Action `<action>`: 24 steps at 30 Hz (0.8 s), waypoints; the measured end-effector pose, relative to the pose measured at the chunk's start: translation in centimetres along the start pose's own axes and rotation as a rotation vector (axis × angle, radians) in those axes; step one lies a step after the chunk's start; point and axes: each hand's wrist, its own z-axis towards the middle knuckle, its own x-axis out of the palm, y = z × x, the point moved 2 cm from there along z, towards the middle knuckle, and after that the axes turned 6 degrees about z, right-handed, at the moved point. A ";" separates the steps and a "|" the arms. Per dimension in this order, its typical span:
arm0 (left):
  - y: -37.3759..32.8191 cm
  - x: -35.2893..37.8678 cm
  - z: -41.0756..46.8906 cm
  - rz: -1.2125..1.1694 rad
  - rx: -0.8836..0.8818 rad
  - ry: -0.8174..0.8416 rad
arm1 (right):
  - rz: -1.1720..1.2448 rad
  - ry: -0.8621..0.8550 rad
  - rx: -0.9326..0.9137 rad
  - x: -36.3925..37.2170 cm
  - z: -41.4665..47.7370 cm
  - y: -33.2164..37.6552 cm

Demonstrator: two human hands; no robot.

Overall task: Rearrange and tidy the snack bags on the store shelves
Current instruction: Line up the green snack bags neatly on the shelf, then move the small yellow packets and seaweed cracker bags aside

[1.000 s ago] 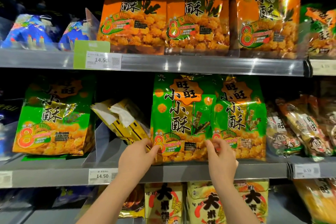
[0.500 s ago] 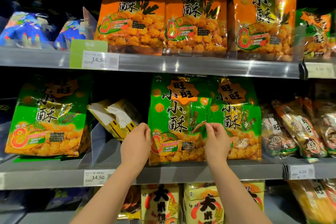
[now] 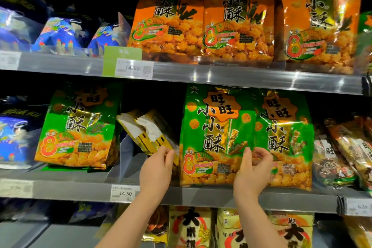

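Observation:
A tall green snack bag (image 3: 213, 127) stands upright at the front of the middle shelf (image 3: 201, 194). My left hand (image 3: 157, 169) pinches its left edge, right by the lower corner of a yellow bag (image 3: 149, 133) that lies tilted on its side. My right hand (image 3: 253, 169) curls around the bag's right edge, where it overlaps a second green bag (image 3: 285, 137) of the same kind. Another such green bag (image 3: 78, 131) stands further left, leaning back a little.
Orange bags (image 3: 237, 22) and blue bags (image 3: 60, 34) fill the upper shelf. A clear divider (image 3: 124, 159) stands left of the yellow bag. Small cartoon-printed packs (image 3: 342, 157) crowd the right end. Pale yellow bags (image 3: 191, 227) sit on the shelf below.
Both hands have slid up from the green bag's bottom corners to its mid-height edges. The bag now stands straighter, and the view has shifted closer and rightward.

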 end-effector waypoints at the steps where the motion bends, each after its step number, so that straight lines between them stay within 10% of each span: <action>1: 0.7 -0.2 -0.2 0.012 -0.025 -0.004 | 0.006 0.016 -0.032 0.4 -1.1 0.4; 10: 4.0 -2.6 -0.4 -0.003 -0.096 -0.068 | -0.483 0.829 -0.311 9.1 -13.3 1.5; 24: 5.0 -3.7 0.7 -0.185 -0.241 0.205 | -0.996 0.747 -0.196 14.3 -14.2 0.2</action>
